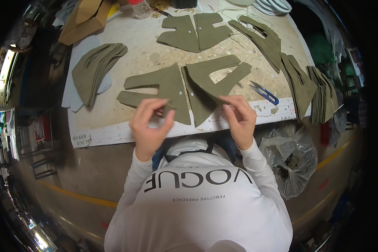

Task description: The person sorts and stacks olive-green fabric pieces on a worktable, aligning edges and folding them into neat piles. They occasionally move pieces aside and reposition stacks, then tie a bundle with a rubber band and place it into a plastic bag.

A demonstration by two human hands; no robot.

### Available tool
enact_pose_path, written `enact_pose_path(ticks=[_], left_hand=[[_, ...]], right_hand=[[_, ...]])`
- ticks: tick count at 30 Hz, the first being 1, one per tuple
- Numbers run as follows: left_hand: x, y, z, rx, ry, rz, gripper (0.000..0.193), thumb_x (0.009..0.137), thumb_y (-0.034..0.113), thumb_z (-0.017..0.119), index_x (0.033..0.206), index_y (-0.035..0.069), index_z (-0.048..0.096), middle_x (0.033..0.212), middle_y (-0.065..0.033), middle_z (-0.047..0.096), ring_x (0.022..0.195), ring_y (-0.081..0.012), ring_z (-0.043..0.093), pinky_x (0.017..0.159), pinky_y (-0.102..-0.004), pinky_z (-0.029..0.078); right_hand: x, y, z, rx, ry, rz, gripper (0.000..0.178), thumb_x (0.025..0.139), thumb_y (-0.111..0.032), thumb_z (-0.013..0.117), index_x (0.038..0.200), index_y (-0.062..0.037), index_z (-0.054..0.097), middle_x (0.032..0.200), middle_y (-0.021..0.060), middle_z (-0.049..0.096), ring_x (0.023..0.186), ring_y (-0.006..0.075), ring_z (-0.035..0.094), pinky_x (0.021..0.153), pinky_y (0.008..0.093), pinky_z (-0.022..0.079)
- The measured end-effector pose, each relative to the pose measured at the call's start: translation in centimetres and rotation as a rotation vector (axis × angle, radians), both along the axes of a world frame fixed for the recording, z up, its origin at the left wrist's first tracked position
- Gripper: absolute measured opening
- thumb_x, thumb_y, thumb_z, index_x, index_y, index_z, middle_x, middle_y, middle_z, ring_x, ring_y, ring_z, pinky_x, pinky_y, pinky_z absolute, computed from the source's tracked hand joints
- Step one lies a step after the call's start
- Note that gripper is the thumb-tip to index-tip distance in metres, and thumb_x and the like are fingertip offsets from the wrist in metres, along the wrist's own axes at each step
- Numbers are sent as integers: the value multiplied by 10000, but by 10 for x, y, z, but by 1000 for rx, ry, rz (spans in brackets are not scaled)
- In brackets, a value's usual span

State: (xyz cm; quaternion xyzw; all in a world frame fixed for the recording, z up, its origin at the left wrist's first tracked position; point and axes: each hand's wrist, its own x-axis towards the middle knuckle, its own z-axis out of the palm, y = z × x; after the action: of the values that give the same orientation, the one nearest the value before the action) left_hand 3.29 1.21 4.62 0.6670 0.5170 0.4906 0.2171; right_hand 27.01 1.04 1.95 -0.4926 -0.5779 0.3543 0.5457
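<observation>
Two olive-green cut fabric pieces lie side by side at the near edge of the worktable (113, 130). My left hand (149, 122) pinches the lower corner of the left fabric piece (164, 86) between thumb and fingers. My right hand (239, 115) grips the near edge of the right fabric piece (212, 80), which is partly lifted and folded over itself. A thin thread seems to run between my hands, but it is too fine to be sure.
Blue thread snips (263, 92) lie right of my hands. Stacks of olive pieces sit at the left (97, 67), far middle (195, 31) and right edge (319, 94). A cardboard box (86, 19) stands far left. A plastic waste bag (292, 157) hangs below the table.
</observation>
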Motion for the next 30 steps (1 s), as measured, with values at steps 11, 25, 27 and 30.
enact_pose_path(ticks=[11,25,27,30], left_hand=[[-6,-10,-22,-94,304,-15,155,811,116,744,953,56,722,969,-78,669,882,-278,618,768,-367,509],[-2,-19,-39,-113,539,11,464,777,313,766,1223,227,671,1408,-43,508,1345,-305,429,1140,-595,216],[-2,-19,-39,-114,533,18,463,772,302,767,1219,225,674,1398,-39,517,1340,-305,436,1141,-587,221],[-2,-20,-40,-120,522,23,479,761,296,768,1224,228,671,1403,-37,515,1343,-305,434,1144,-589,217]], right_hand=[[2,-12,-6,426,-712,185,409,693,-13,738,1096,-74,714,954,64,628,789,247,616,680,345,485],[-12,-16,-1,275,-803,438,343,814,-241,735,1134,-131,679,1130,74,571,1071,254,563,864,374,416],[-12,-19,-1,286,-825,433,363,825,-248,725,1167,-144,666,1152,76,561,1093,254,555,882,383,409],[-13,-26,-1,246,-878,415,402,843,-258,707,1231,-169,647,1191,73,547,1145,254,529,923,402,388]])
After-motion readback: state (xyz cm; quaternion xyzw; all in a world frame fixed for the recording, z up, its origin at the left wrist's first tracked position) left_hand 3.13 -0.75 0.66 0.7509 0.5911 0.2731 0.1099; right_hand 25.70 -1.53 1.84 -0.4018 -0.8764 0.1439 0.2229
